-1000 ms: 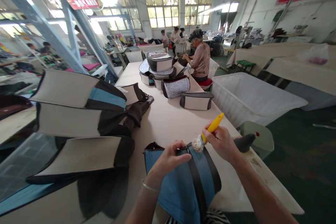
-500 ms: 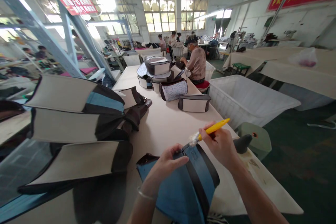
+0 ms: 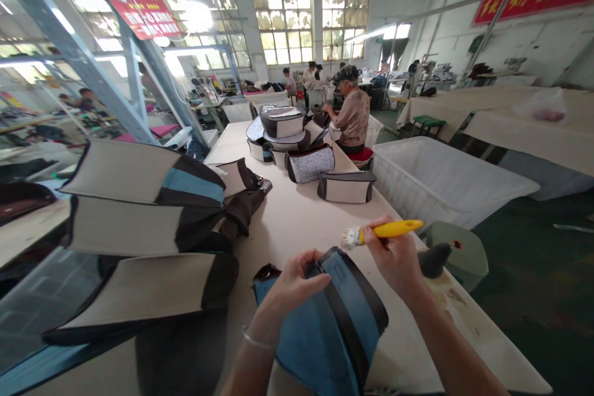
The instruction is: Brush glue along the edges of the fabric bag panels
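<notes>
My right hand point(image 3: 394, 260) is closed round the yellow handle of a paintbrush point(image 3: 392, 228). Its pale, clotted bristles point left, above the table and apart from the work. A blue bag with black bands point(image 3: 320, 328) stands below, seemingly unfinished at its upper edge. My left hand point(image 3: 297, 284) grips that top edge between thumb and fingers; the fingertips behind the edge are partly hidden. A bracelet circles my left wrist.
Cream-and-black bag pieces point(image 3: 125, 226) are stacked along the left. More bags point(image 3: 310, 164) lie farther up the white table point(image 3: 288, 223), where a co-worker point(image 3: 355, 111) sits. A white bin point(image 3: 445, 173) and green container point(image 3: 457, 253) stand along the right edge.
The paintbrush has lifted off the bag's top edge and moved up and right, its handle now nearer level. My left hand keeps its hold on the bag. The view has shifted slightly.
</notes>
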Demonstrator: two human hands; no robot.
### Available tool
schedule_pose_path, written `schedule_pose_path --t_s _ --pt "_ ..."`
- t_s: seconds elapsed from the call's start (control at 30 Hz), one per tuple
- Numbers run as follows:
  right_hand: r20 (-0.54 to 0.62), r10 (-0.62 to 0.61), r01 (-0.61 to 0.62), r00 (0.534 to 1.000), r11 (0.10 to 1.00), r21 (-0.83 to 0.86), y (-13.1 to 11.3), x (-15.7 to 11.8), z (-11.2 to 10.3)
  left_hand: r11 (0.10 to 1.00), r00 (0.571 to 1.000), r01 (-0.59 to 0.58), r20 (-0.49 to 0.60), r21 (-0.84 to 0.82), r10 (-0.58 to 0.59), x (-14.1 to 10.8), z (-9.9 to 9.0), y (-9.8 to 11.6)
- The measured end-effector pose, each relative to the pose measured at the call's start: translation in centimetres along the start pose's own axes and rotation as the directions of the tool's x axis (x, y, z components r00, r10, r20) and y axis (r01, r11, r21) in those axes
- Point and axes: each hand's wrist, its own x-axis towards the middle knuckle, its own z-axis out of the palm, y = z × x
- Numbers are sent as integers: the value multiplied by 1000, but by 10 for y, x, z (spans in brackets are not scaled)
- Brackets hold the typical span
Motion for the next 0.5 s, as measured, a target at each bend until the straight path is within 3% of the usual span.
schedule_pose_path --t_s 0.13,0.23,0.33,0.5 --pt "154 -1 -30 988 979 202 -11 -1 4 993 997 -63 34 -102 67 2 -7 -1" --pt "148 3 -25 989 989 148 -12 3 7 957 995 -77 35 -279 90 3 -16 -9" --pt "39 65 -72 997 972 224 -9 8 9 866 993 -106 -1 -488 121 -2 -29 -20" --pt "194 105 -182 975 878 442 -8 3 25 704 989 -145 -128 -695 77 -14 -50 -32"
